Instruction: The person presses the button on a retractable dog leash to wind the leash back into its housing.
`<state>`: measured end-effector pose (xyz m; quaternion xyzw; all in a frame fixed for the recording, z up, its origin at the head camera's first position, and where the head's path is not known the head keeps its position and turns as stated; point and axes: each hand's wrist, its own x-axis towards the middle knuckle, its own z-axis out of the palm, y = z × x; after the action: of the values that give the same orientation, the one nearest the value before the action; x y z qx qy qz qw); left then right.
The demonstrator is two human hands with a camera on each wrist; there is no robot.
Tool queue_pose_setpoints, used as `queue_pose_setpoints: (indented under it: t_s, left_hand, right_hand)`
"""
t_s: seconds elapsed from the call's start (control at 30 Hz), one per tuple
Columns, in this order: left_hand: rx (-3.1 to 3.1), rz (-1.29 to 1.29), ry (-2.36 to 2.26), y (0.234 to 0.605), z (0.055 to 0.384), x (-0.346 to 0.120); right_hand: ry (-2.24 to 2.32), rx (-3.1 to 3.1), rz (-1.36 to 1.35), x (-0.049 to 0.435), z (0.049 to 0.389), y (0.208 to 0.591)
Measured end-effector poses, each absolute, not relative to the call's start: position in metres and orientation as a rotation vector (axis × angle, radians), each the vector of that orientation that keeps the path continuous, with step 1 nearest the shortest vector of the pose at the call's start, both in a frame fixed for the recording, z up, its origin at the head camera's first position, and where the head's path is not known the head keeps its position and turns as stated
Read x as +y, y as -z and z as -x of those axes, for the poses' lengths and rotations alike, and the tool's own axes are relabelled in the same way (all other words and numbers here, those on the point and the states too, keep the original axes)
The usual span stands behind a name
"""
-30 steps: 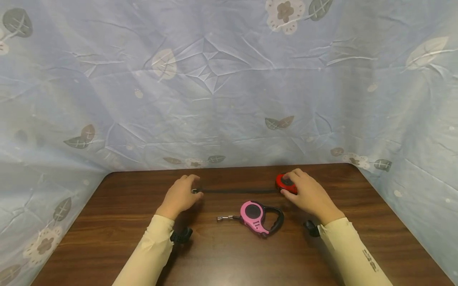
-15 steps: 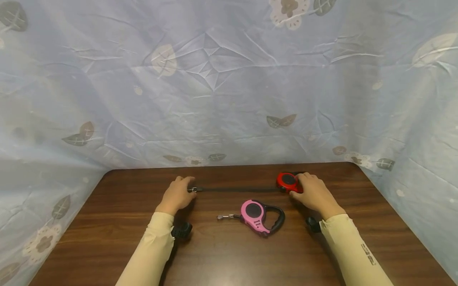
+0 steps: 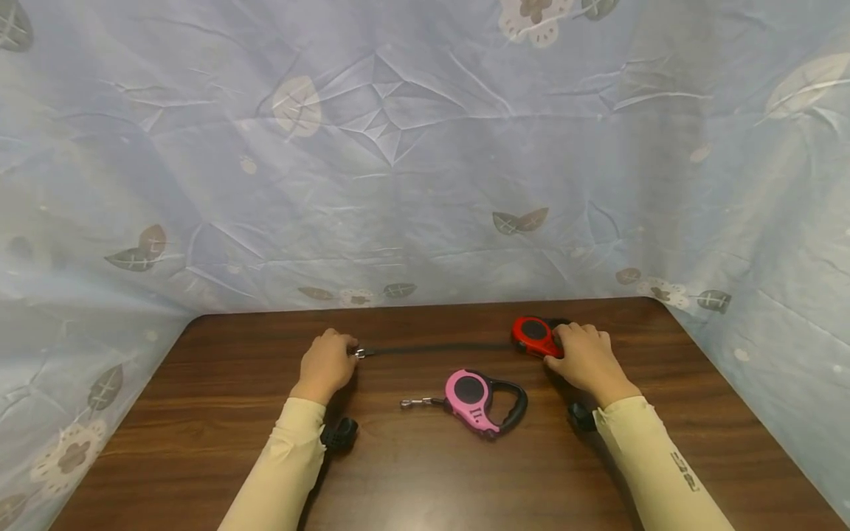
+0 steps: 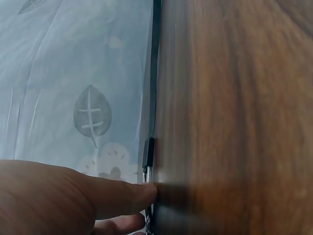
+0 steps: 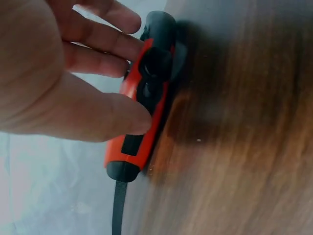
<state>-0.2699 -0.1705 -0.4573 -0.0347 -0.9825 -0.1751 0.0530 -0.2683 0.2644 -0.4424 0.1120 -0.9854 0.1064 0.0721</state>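
Observation:
A red retractable dog leash (image 3: 533, 332) with a black centre lies near the table's back edge, its black strap (image 3: 438, 347) drawn out leftward. My left hand (image 3: 325, 366) pinches the metal clip (image 3: 361, 354) at the strap's end; the left wrist view shows the thumb (image 4: 142, 193) on the clip (image 4: 147, 215). At the other end, my right hand (image 3: 587, 359) holds the red case by its right side. In the right wrist view its thumb (image 5: 129, 117) rests over the buttoned edge of the case (image 5: 115, 152), with the fingers on the far side.
A pink retractable leash (image 3: 468, 402) with a black handle lies in front of the strap, its short metal clip (image 3: 416, 403) pointing left. The brown wooden table (image 3: 425, 479) meets a pale patterned cloth (image 3: 425, 184) at the back and sides.
My left fingers have closed onto the clip. My right hand has slid rightward from over the red case to its right side. The pink leash lies where it was.

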Motion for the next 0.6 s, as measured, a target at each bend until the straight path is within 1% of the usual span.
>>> queue_pose_setpoints:
  t_s: [0.13,0.37,0.6]
  left_hand:
    - [-2.98,0.064,0.59,0.4577,0.2697,-0.1737]
    - [-3.009,0.068,0.599,0.4543,0.2681,-0.1724]
    - [-3.088,0.137,0.479,0.4519,0.2641,-0.1676]
  right_hand:
    - [-0.313,-2.982,-0.31,0.2653,0.2691,0.4441]
    - [-0.409,-3.086,-0.308,0.2682,0.268,0.4495]
    - [-0.428,-3.106,-0.296,0.268,0.2664,0.4487]
